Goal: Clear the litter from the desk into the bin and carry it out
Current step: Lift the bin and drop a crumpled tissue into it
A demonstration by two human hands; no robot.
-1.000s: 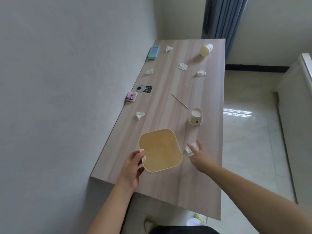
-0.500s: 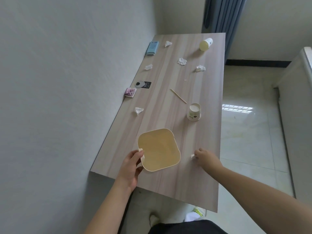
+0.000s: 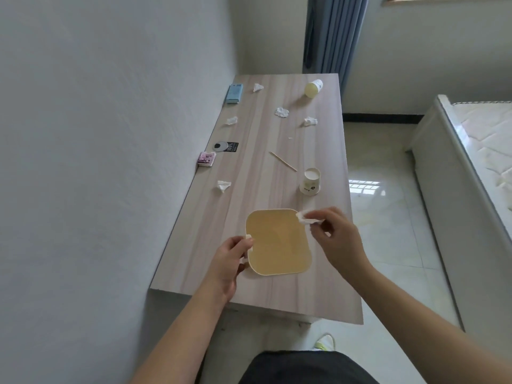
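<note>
A yellow bin (image 3: pixel 278 270) stands on the near end of the wooden desk (image 3: pixel 260 189). My left hand (image 3: pixel 231 256) grips its left rim. My right hand (image 3: pixel 336 239) pinches a crumpled white tissue (image 3: pixel 304 218) over the bin's far right corner. Litter lies farther up the desk: a tissue (image 3: pixel 223 185) near the left edge, a wooden stick (image 3: pixel 282 161), an upright paper cup (image 3: pixel 310 181), several more tissues such as one (image 3: pixel 281 112) mid-desk, and a tipped paper cup (image 3: pixel 313 88) at the far end.
A pink packet (image 3: pixel 206 159), a black card (image 3: pixel 225 146) and a blue box (image 3: pixel 235 93) lie along the wall side. A wall runs along the desk's left. Tiled floor and a white bed (image 3: pixel 471 151) are to the right, a curtain (image 3: pixel 332 34) beyond.
My right hand picked the tissue up from the desk right of the bin and lifted it to the bin's far right corner. My left hand kept its hold on the rim.
</note>
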